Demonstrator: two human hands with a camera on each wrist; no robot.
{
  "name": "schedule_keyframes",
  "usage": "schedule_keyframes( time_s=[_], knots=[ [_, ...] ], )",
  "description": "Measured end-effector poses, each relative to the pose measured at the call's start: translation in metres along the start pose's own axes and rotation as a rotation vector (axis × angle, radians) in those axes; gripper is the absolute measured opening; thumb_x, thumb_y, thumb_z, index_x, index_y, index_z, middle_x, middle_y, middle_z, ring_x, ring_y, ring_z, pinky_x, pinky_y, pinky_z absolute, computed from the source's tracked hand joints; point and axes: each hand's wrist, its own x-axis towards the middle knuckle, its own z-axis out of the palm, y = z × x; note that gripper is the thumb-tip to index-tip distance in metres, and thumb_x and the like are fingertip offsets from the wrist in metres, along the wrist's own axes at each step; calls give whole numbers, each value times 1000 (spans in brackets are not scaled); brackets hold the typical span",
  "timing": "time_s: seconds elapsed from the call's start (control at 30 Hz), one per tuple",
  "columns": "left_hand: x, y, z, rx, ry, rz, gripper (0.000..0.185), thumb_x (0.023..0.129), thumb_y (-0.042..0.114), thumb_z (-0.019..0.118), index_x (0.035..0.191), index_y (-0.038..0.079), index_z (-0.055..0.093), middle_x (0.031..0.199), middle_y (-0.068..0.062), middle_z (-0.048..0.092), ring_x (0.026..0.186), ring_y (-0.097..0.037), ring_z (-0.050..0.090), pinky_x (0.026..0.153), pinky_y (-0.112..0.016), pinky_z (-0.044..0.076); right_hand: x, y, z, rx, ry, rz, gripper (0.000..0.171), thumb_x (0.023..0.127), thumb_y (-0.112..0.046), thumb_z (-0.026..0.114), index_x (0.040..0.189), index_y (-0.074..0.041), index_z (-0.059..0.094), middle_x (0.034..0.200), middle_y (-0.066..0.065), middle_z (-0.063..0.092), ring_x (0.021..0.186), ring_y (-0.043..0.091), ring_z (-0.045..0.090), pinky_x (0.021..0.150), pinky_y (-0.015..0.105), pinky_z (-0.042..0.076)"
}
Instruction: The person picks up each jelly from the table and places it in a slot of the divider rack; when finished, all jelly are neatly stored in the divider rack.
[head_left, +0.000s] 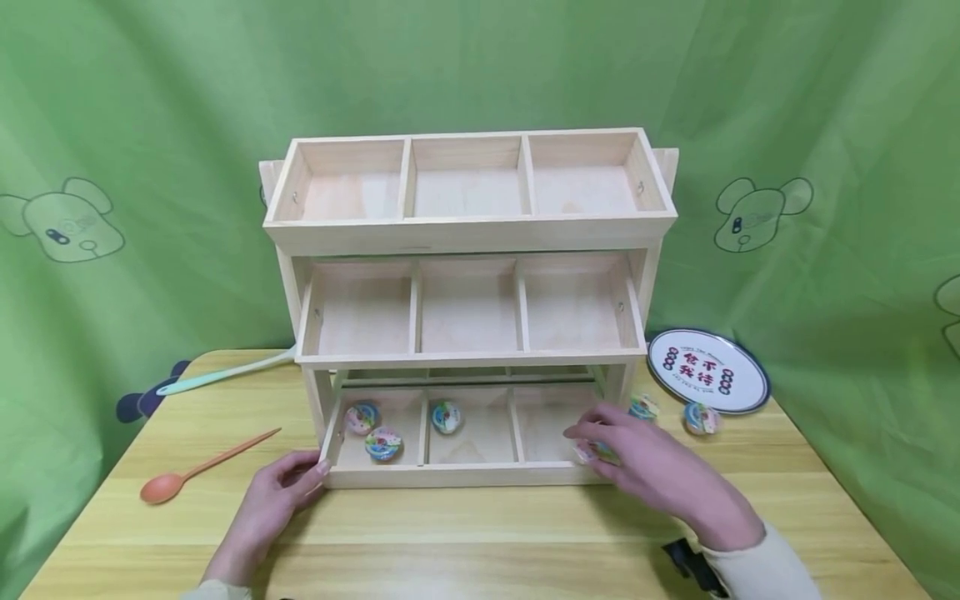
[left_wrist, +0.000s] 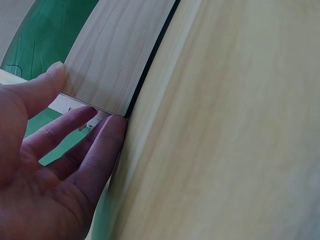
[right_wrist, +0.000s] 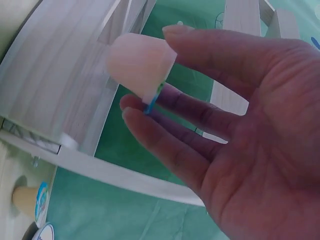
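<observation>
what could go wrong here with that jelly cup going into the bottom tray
The right hand holds the jelly cup only by its fingertips, a light grip, so it might slip and roll across the table. The middle tray overhangs the bottom tray, so the knuckles could bump it. The left hand merely steadies one corner; the rack may shift.

Right hand (right_wrist: pixel 240 150) in close view, fingers (right_wrist: pixel 165 145) pinching a small pale jelly cup (right_wrist: pixel 137 62), wooden shelf frame (right_wrist: pixel 55 85) just beside, another cup (right_wrist: pixel 30 200) at lower left, green cloth (right_wrist: pixel 125 220) behind
</observation>
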Motion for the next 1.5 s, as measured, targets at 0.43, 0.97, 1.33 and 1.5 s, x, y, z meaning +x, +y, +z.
schedule_keyframes(
  time_s=[0.43, 0.97, 1.33, 1.5],
  knots=[
    [0, 0, -1, 19, -4, -7, 50, 80, 24, 67, 118, -6, 52, 110, -20, 54, 94, -21, 56, 82, -25, 50, 19, -11, 11, 50, -2, 13, 34, 79, -20, 68, 113, -16, 62, 105, -5, 52, 83, 9, 53, 70, 21, 50],
    [0, 2, 0, 10, -2, -19, 50, 81, 23, 67, 118, -6, 51, 111, -19, 53, 96, -21, 55, 82, -26, 50, 53, -26, 33, 80, 8, -21, 39, 78, -21, 68, 116, -18, 60, 104, -7, 51, 78, 8, 53, 62, 14, 46],
    [0, 0, 0, 4, 4, -16, 51, 80, 24, 67, 118, -6, 51, 112, -19, 53, 95, -21, 56, 82, -26, 50, 66, -29, 43, 86, 3, -1, 41, 77, -26, 69, 116, -17, 60, 106, -6, 51, 83, 9, 53, 67, 18, 47],
    [0, 0, 0, 11, 18, -21, 51, 79, 26, 68, 117, -5, 53, 108, -18, 55, 92, -19, 57, 81, -26, 51, 70, -30, 49, 118, -2, -9, 41, 77, -26, 70, 115, -16, 60, 105, -7, 52, 84, 9, 53, 70, 19, 48]
  ],
)
